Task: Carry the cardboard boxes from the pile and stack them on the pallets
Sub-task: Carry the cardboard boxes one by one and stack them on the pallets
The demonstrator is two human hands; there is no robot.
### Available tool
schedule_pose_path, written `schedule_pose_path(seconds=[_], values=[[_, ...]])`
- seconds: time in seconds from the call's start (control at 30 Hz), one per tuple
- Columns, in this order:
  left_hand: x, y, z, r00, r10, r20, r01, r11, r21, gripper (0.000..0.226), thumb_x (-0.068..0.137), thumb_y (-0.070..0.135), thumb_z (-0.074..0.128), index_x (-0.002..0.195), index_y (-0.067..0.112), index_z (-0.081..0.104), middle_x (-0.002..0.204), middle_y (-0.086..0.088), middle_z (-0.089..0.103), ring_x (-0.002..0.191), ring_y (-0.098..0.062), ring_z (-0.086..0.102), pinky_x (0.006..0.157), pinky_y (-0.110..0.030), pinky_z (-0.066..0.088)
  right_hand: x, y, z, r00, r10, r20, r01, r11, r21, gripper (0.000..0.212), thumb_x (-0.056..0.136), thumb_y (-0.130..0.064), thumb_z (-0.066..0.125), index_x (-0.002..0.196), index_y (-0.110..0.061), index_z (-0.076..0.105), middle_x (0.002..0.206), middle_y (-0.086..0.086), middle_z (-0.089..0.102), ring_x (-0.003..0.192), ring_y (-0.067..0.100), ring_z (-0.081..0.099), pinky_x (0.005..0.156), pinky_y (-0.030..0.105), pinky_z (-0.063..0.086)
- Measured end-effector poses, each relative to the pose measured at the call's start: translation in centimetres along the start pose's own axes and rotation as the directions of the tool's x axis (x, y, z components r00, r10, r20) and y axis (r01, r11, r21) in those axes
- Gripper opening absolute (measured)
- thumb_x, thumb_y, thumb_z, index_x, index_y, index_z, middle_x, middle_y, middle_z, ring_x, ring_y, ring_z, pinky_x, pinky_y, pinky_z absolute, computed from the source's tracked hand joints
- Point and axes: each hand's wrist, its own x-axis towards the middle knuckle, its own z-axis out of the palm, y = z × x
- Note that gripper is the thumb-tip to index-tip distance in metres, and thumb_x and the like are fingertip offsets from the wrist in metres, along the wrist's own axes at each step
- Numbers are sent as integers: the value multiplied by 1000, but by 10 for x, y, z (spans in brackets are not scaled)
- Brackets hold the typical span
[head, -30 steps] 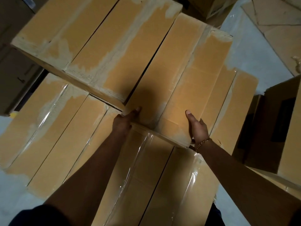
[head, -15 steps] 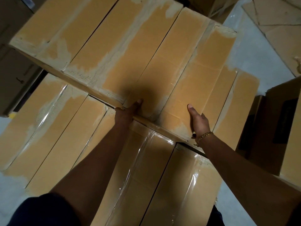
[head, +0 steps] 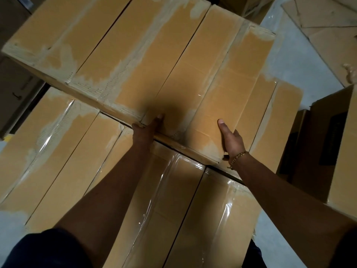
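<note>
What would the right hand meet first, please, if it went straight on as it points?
The way looks free: the right hand grips a near corner of the top box, whose bare face runs ahead; depth unclear.

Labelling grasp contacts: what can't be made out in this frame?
- Head view: fingers of left hand and right hand, hidden behind the near end of the top box; only thumbs show.
- Pallets: buried under the lower boxes.
- Carton at right: cut off by the frame edge.
</note>
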Motion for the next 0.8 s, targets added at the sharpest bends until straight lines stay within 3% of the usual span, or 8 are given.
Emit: schedule_pose_path(seconds=[0.1,0.2,0.23,0.33,0.4,0.57,0.67,0.8], values=[[-8,-4,-3,1000,9,20,-8,1000,-28,121,39,74,90,137,20,45,129,0,65,109,-20,67,99,-48,52,-7,-1,-8,999,-2,51,3,1000,-6,131,50,-93,66,157,-27,28,155,3,45,132,32,52,106,59,45],[-33,-1,0,1000,5,-8,-5,1000,22,78,81,47,80,141,24,37,130,3,54,99,-14,59,94,-38,46,-20,-2,-22,997,16,81,-19,1000,25,115,67,-82,69,159,-31,23,157,4,41,131,34,52,101,64,47],[-40,-3,0,1000,16,-27,-14,998,64,81,89,41,74,152,22,28,133,-1,50,104,-17,55,94,-36,44,-23,-1,-30,997,14,79,-16,1000,21,109,73,-78,68,160,-31,22,159,4,38,132,35,51,99,64,48],[-69,2,1,996,27,-80,-13,985,171,106,88,49,72,162,15,4,159,-11,34,138,-29,43,105,-40,41,-32,-2,-56,997,-21,79,23,999,-26,106,74,-80,65,159,-33,22,162,2,32,136,35,46,91,60,53],[-90,7,3,991,52,-123,-27,980,195,117,82,55,76,162,14,1,164,-15,24,147,-33,32,113,-43,33,-38,-7,-76,995,-59,85,63,997,-54,106,74,-81,64,159,-33,22,161,2,35,136,34,46,91,58,53],[-159,16,21,960,194,-202,-119,935,334,118,79,69,70,161,13,7,168,-13,14,153,-33,20,122,-51,25,-55,-24,-131,964,-215,159,239,960,-148,96,83,-74,61,159,-27,27,159,7,41,140,28,45,111,45,42],[-206,17,41,944,263,-198,-165,898,407,111,84,67,66,161,12,9,168,-12,14,153,-31,18,123,-49,22,-73,-30,-173,944,-251,216,291,940,-177,89,88,-68,61,158,-24,30,159,6,41,141,25,44,102,27,35],[-262,7,74,945,318,-75,-240,833,498,104,83,71,63,158,11,24,162,-13,29,148,-33,30,118,-50,31,-93,-21,-231,932,-297,206,339,915,-218,86,88,-68,61,157,-25,33,158,2,43,140,24,46,107,30,37]])
